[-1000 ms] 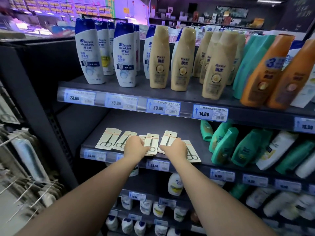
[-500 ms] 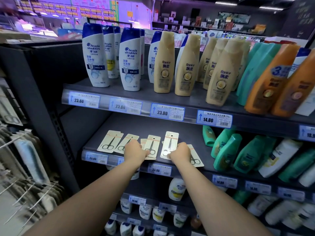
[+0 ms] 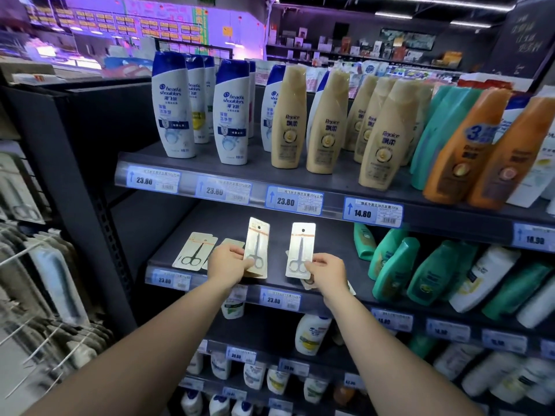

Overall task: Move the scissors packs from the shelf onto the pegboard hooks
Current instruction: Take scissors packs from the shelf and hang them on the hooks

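Observation:
Each of my hands holds one scissors pack upright above the dark shelf (image 3: 330, 250). My left hand (image 3: 228, 264) grips the lower end of a cream card pack (image 3: 257, 241) with small steel scissors. My right hand (image 3: 326, 273) pinches the bottom corner of a second pack (image 3: 301, 247). Another scissors pack (image 3: 195, 250) lies flat on the shelf to the left, and one more (image 3: 231, 243) is half hidden behind my left hand. A further pack (image 3: 309, 282) peeks out under my right wrist. The pegboard hooks (image 3: 36, 334) stick out at the far left, blurred.
Green shampoo bottles (image 3: 399, 265) crowd the same shelf to the right. The shelf above carries white, cream and orange bottles (image 3: 288, 121) over a strip of price tags (image 3: 285, 201). A dark upright post (image 3: 99, 235) separates the shelf from the hooks.
Both hands have closed on a pack each and lifted them off the shelf, tilting them upright. The view has shifted downward and a little to the left.

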Tool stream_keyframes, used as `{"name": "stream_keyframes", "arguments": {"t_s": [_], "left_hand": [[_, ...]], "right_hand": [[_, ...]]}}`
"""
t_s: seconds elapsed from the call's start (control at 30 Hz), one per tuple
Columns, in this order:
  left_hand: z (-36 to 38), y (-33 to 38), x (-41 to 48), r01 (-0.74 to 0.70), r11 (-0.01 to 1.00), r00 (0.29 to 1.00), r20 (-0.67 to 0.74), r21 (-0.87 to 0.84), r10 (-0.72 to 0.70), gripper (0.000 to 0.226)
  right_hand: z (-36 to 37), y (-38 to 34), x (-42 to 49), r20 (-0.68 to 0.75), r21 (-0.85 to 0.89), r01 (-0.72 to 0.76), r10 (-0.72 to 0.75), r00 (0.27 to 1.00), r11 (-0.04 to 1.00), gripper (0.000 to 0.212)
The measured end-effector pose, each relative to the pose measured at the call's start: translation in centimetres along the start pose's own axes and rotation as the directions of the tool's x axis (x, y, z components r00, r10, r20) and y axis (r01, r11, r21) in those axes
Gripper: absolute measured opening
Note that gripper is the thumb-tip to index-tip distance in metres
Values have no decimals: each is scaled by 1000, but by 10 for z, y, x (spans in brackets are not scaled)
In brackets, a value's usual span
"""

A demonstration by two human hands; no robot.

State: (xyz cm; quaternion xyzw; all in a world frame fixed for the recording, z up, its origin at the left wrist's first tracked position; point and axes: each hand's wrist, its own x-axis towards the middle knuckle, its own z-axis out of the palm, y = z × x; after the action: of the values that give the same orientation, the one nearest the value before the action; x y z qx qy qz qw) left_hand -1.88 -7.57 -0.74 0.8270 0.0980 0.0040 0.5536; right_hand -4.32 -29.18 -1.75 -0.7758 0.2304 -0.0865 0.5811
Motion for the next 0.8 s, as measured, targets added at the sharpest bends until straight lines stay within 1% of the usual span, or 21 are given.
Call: {"name": "stream_keyframes", "arguments": {"t_s": [0.1,0.17,0.27,0.3,0.4,0.57,0.7,0.8], "left_hand": [[-11,-3,-4,-20,987,999,38,-160,26,22],[-22,-6,-13,-2,961,998,53,-277,17,24],[-42,-14,-34,2,927,999,33,-375,11,29],[-49,-19,-42,-6,923,1000,10,-385,11,28],[-70,-32,-68,-43,917,999,-47,-397,27,13],[-115,-46,-106,-132,902,982,-178,-412,62,14],[-158,-53,-139,-193,872,966,-242,-449,89,18],[-193,-60,-154,-209,858,946,-320,-469,55,16]], "right_hand": [[-6,-6,-17,50,123,35,-42,998,992,8],[-5,-9,-34,100,181,57,-76,992,982,9],[3,-7,-59,187,217,53,-95,978,975,12],[7,-7,-68,213,216,57,-104,971,975,11],[20,-15,-94,277,218,88,-148,949,972,10],[44,-35,-135,388,229,189,-268,882,955,5],[72,-54,-167,462,260,258,-354,813,931,17],[96,-69,-190,506,270,287,-389,770,919,16]]}}
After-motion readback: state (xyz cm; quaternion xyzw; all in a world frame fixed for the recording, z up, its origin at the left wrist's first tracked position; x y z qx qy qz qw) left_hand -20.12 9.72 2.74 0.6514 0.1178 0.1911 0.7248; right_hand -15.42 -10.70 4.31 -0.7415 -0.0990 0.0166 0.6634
